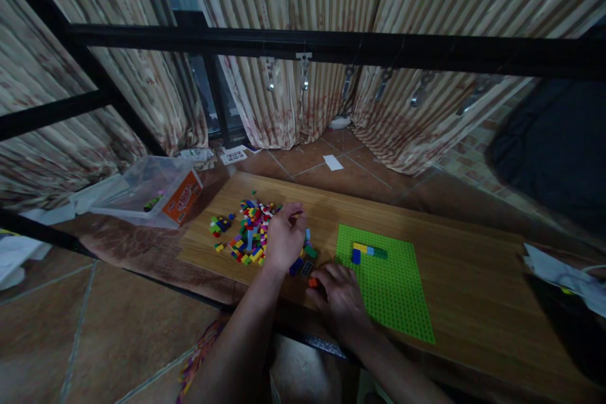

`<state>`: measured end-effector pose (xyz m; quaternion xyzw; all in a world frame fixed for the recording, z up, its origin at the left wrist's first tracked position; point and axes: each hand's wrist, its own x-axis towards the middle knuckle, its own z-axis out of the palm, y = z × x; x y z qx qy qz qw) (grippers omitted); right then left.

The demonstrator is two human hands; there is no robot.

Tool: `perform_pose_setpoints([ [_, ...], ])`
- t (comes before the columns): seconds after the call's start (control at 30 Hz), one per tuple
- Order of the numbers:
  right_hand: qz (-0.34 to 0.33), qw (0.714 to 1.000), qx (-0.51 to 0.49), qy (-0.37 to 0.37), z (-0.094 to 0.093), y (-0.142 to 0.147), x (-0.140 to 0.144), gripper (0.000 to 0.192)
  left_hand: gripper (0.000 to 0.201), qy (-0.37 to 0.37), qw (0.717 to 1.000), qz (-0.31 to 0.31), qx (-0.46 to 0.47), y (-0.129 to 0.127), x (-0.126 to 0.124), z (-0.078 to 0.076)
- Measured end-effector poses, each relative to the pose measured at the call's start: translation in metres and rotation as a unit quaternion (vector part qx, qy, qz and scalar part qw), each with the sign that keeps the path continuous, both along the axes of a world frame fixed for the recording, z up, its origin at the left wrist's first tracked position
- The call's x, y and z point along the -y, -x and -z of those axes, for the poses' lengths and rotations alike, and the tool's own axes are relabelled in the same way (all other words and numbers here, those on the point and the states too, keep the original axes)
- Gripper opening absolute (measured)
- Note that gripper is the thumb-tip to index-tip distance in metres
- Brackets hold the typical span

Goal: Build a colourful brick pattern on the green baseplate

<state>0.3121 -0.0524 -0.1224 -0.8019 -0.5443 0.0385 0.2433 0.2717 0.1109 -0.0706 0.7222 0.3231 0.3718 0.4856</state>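
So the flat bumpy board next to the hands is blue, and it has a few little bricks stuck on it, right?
Not quite. The head view shows the baseplate is green, not blue. It does carry a few small bricks, and it lies on the wooden board beside the right hand, while the left hand rests at the loose brick pile.

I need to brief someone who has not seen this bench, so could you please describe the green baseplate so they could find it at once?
Start at the long wooden board lying on the floor before the curtains. The green baseplate lies flat on it, beside the right hand and right of the loose brick pile. It is the only large flat studded square, carrying a short row of bricks.
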Motion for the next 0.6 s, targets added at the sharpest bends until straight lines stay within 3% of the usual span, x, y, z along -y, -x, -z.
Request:
perform_pose_setpoints([
  [0.3,0.032,0.999,0.027,-0.01,0.009,-0.004,-0.01,0.04,0.02,-0.016,1.0,0.008,-0.007,0.004,-0.001,0.0],
  [0.6,0.041,0.999,0.016,-0.012,0.01,-0.003,-0.018,0.026,0.019,-0.026,0.999,0.012,-0.016,0.002,0.0,-0.001],
])
